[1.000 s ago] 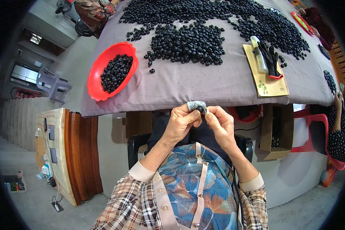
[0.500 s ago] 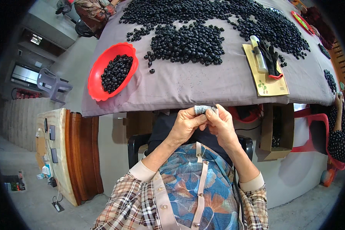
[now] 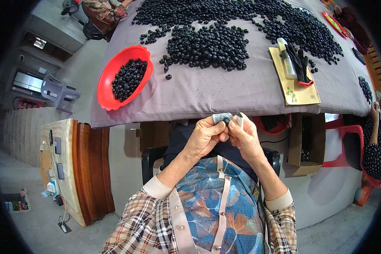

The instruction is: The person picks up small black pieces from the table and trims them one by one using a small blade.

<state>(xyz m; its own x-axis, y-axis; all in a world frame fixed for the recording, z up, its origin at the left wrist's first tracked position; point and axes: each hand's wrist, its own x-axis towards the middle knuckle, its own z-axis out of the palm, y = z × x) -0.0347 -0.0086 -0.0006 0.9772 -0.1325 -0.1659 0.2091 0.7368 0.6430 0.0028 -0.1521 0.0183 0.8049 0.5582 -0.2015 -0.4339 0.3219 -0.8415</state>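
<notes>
My left hand (image 3: pixel 204 136) and my right hand (image 3: pixel 246 139) meet just in front of the table edge, above my lap. A speckled grey-blue wrap (image 3: pixel 221 118) covers the left index finger. Pinched between the left thumb and fingers is a small round black bead (image 3: pixel 226 121). In the right hand, thumb and index close on a small blade-like piece (image 3: pixel 240 119), pale with a dark tip; its kind is not plain. The fingertips of both hands touch around the bead. On the grey tablecloth ahead lies a heap of similar black beads (image 3: pixel 207 47).
A red scalloped bowl (image 3: pixel 105 86) of beads stands at left. To the right, a yellow envelope (image 3: pixel 298 98) carries a clear tube (image 3: pixel 288 63) and a black glove (image 3: pixel 300 67). Below are a cardboard box (image 3: pixel 298 146) and a red chair (image 3: pixel 347 144); another person's arm (image 3: pixel 374 120) is at far right.
The hands have turned slightly, so the black bead and the dark tip of the right hand's piece show more clearly. The heap and the bowl look the same.
</notes>
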